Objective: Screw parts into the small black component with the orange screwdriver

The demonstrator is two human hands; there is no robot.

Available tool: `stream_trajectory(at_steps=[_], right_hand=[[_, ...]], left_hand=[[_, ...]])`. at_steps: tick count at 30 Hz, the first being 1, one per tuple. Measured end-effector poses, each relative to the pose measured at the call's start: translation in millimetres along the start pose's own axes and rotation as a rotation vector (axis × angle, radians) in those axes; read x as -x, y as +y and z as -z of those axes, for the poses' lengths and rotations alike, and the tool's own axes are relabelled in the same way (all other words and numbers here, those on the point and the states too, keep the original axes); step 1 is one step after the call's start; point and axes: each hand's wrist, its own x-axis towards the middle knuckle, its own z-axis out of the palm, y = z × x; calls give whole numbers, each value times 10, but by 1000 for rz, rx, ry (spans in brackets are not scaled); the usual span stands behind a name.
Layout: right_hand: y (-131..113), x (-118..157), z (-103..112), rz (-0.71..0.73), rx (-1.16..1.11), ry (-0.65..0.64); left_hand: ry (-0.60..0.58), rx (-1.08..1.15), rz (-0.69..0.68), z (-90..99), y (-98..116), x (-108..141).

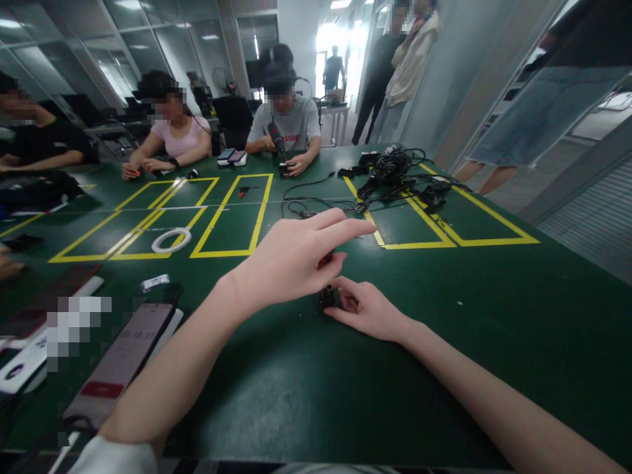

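Note:
A small black part (327, 297) stands on the green table (296, 395) near the middle of the view. My right hand (368, 308) is closed around its right side, with thumb and index finger at the part. Above and to the left of it reaches my left hand (301, 257), palm down, two fingers stretched to the right. Its thumb and another finger are bent together over a small dark and orange thing, mostly hidden behind the fingers. I cannot make out what that thing is.
Phones and white power banks, one phone (123, 355) among them, lie at the left. A white ring (171, 240) rests inside yellow tape outlines. Tangled black cables (395, 168) lie at the back right. Several people sit or stand beyond the table, one holding a dark tool (276, 137).

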Motion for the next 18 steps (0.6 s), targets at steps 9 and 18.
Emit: stream_trajectory(at_steps=[9,18], right_hand=[[-8,-31,-11,26,31,5],[-36,-37,1,-4,35,-22]], left_hand=[[-21,108,-5,60,-33,8],[-71,168,19,103,-17,34]])
